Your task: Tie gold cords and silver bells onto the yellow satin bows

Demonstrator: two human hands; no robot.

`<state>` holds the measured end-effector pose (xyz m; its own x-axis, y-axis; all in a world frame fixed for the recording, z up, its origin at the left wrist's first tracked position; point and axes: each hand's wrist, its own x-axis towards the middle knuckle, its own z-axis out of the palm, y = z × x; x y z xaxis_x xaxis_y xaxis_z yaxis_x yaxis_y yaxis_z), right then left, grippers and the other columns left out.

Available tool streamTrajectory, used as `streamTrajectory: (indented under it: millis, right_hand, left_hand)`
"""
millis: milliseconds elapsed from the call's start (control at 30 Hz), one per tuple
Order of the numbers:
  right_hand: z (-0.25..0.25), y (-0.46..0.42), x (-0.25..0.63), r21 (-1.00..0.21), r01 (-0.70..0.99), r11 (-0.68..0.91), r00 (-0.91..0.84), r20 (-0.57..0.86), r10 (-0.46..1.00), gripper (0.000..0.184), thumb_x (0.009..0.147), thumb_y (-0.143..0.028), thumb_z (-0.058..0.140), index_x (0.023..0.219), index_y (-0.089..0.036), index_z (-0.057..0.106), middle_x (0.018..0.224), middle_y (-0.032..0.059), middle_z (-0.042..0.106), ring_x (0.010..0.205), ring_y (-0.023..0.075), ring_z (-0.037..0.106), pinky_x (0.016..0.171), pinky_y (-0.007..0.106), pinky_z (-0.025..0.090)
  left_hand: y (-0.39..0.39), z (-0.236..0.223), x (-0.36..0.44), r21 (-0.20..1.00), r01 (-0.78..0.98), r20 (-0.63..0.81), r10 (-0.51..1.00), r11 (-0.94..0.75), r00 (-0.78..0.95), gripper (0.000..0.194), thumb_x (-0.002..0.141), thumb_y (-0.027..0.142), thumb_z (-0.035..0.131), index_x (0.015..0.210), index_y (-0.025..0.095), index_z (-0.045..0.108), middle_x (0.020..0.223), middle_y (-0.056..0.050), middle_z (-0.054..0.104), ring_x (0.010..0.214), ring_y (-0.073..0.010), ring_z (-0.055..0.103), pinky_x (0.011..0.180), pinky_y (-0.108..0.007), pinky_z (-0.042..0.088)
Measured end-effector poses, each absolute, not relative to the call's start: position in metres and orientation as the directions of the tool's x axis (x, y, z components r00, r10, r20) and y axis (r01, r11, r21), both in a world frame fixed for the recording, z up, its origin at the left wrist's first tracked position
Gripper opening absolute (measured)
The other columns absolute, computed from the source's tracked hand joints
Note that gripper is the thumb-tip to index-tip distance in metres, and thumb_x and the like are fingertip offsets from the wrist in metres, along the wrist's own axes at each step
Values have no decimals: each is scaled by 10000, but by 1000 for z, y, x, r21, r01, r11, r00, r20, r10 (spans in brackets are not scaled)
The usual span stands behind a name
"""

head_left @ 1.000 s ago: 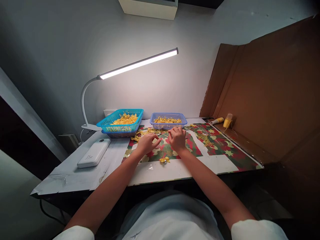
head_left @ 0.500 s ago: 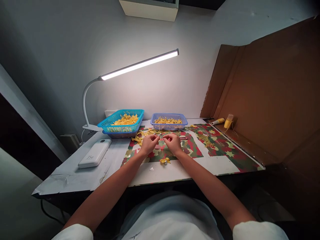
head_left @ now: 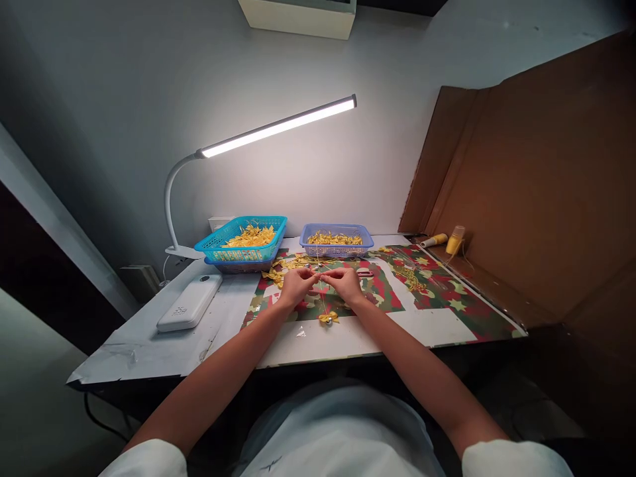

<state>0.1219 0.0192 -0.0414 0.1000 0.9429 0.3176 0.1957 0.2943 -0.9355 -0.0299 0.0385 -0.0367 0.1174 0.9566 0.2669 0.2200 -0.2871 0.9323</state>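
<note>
My left hand (head_left: 297,287) and my right hand (head_left: 348,286) meet fingertip to fingertip over the patterned mat, both pinched on a thin yellow cord (head_left: 324,297). The cord passes up between them toward the purple basket and hangs down toward me. At its near end lies a yellow ribbon bow (head_left: 334,317) with a small silver bell (head_left: 328,322). Just behind my left fingertips another small silver bell (head_left: 308,266) shows. My fingers hide whatever knot or loop is at the pinch.
Yellow ribbon pieces fill a blue basket (head_left: 209,253) and a purple basket (head_left: 365,250) at the back. Loose ribbons (head_left: 271,275) lie beside them. A white power bank (head_left: 189,305) rests left, under a lamp (head_left: 278,126). A small yellow bottle (head_left: 454,241) stands by the cardboard (head_left: 527,172) at right.
My hands have come together; the fingertips, apart with the cord between them before, now touch at the cord. The bow and bell have stayed nearly in place.
</note>
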Motion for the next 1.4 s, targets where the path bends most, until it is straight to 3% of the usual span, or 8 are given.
streamTrajectory:
  millis: [233, 500, 667, 1033, 1400]
  right_hand:
    - [-46, 22, 122, -956, 175, 234, 146, 260, 955, 174, 608, -328, 743, 676, -168, 739, 689, 58, 735, 680, 205, 665, 635, 306, 503]
    - [-50, 23, 119, -976, -35, 217, 150, 209, 966, 252, 506, -355, 798, 627, -171, 676, 569, 22, 678, 530, 166, 625, 549, 298, 514]
    - [-53, 24, 116, -977, -129, 172, 168, 150, 974, 271, 512, -339, 792, 599, -198, 577, 534, -9, 639, 551, 188, 660, 551, 306, 539]
    - [-51, 23, 117, -968, -135, 210, 265, 169, 949, 240, 550, -295, 733, 640, -206, 528, 531, -26, 626, 546, 165, 638, 553, 281, 510]
    - [-54, 23, 114, -968, -114, 222, 225, 192, 955, 430, 451, -470, 818, 603, -204, 517, 512, -23, 609, 527, 171, 631, 530, 281, 490]
  left_hand:
    - [39, -38, -30, 947, 198, 232, 966, -251, 115, 375, 609, 501, 744, 617, 148, 617, 609, -43, 681, 446, -126, 585, 415, -219, 440]
    - [42, -45, -28, 986, 66, 141, 978, -153, 151, 439, 557, 490, 788, 656, 159, 516, 623, -42, 687, 415, -113, 583, 407, -206, 412]
    - [43, -46, -27, 989, 1, 145, 975, -147, 170, 486, 535, 456, 802, 816, 156, 544, 617, -9, 673, 402, -96, 555, 402, -201, 394]
    - [34, -38, -24, 984, 2, 175, 967, -179, 183, 521, 512, 517, 796, 823, 144, 608, 638, -15, 670, 525, -127, 597, 449, -222, 466]
    - [37, -45, -24, 964, 26, 261, 958, -266, 118, 455, 574, 519, 759, 813, 147, 650, 605, -5, 648, 504, -120, 572, 442, -216, 439]
